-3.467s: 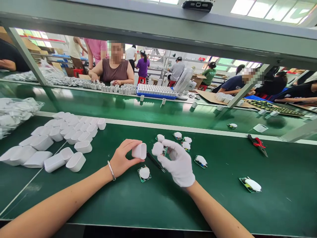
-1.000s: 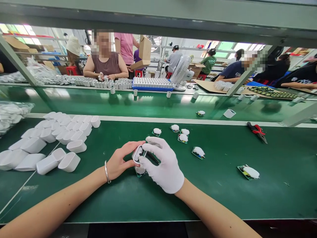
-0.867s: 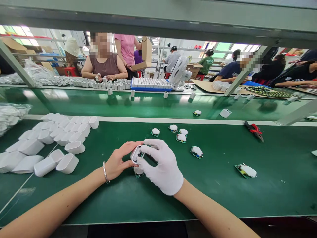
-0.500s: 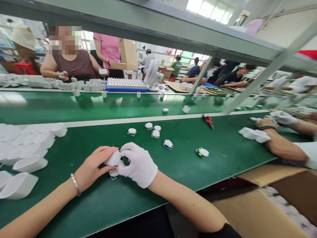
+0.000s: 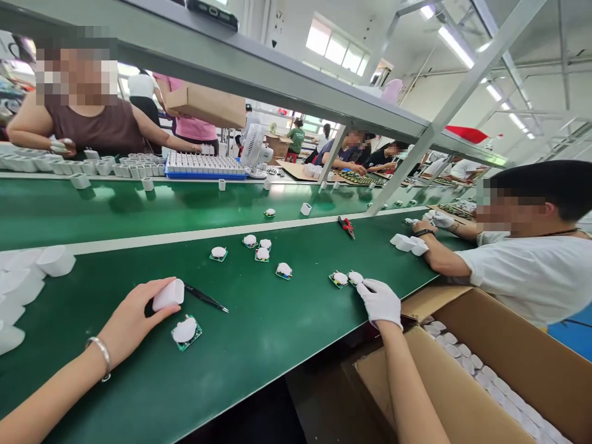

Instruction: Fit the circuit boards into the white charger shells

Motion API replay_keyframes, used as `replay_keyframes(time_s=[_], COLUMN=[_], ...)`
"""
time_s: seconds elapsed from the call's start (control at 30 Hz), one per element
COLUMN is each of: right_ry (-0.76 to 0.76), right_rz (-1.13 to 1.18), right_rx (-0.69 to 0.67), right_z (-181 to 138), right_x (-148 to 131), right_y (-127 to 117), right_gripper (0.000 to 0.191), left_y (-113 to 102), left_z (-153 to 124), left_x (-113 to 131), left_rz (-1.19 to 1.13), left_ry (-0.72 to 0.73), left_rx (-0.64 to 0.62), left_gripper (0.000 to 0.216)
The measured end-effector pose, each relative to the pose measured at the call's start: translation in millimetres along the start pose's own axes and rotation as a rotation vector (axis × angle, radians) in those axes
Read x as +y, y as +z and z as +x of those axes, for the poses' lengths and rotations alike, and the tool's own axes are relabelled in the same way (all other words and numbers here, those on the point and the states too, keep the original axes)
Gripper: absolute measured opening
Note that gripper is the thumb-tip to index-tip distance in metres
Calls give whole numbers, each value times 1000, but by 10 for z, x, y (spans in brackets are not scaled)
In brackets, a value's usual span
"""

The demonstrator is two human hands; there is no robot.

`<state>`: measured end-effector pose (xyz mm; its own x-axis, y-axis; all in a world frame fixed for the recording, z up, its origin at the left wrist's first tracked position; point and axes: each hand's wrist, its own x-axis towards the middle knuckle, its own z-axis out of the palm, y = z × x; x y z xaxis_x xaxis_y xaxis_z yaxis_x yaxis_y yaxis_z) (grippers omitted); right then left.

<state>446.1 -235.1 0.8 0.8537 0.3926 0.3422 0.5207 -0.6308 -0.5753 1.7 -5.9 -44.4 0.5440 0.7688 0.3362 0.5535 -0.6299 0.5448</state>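
My bare left hand [image 5: 132, 317] rests on the green bench [image 5: 277, 333] and grips a white plastic housing [image 5: 169, 295] between thumb and fingers. Just below it lies a small circuit board with a white cap [image 5: 185, 331]. Black tweezers [image 5: 206, 298] lie beside the housing. My gloved right hand [image 5: 380, 301] is stretched far right at the bench's front edge. Its fingers are curled, with the fingertips pinched on a small white-capped part [image 5: 355, 277] next to another such board [image 5: 341, 279].
Several more capped boards [image 5: 262, 253] dot the bench. Empty white housings [image 5: 28, 277] pile at the left. Red-handled cutters [image 5: 346, 226] lie further back. A co-worker in white [image 5: 522, 271] sits at the right. An open cardboard box [image 5: 467, 370] of white parts stands below my right arm.
My head turned right. My right hand left the housing and reached right to the capped part. The tweezers now lie on the bench. My left hand still holds the housing.
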Motion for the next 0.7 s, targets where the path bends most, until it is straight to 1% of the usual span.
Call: replay_keyframes(time_s=[0.1,0.17,0.23,0.27,0.3,0.33,0.4,0.43,0.47,0.57,0.67,0.7], right_ry=[-13,-3,-41,-98,-179,-276,-416,-452,-474,-519,-615,-661], right_rz=[-52,-94,-119,-103,-69,-13,83,108,118,144,211,236], right_rx=[-71,-65,-14,-14,-46,-145,-412,-522,-596,-704,-835,-845], right_z=[-4,-18,-65,-104,-154,-210,-322,-368,-403,-439,-427,-430], right_x=[33,-44,-216,-334,-465,-601,-853,-957,-1044,-1219,-1340,-1378], right_y=[-36,-35,25,83,161,255,466,569,661,837,839,808], right_gripper=[16,18,27,33,39,45,54,55,53,45,53,57], left_y=[-15,-28,-37,-40,-43,-47,-55,-61,-68,-91,-114,-120], left_z=[3,7,10,11,12,11,6,3,-1,-10,-12,-12], left_x=[31,51,65,69,73,77,89,100,113,163,203,212], left_rz=[-14,-18,-24,-27,-30,-36,-61,-80,-102,-151,-162,-160], left_ry=[-35,-59,-68,-65,-60,-54,-40,-35,-30,-11,30,43], left_rx=[-23,-45,-50,-45,-35,-25,-10,-6,-4,-4,12,21], left_gripper=[56,58,59,58,58,57,56,56,55,53,49,48])
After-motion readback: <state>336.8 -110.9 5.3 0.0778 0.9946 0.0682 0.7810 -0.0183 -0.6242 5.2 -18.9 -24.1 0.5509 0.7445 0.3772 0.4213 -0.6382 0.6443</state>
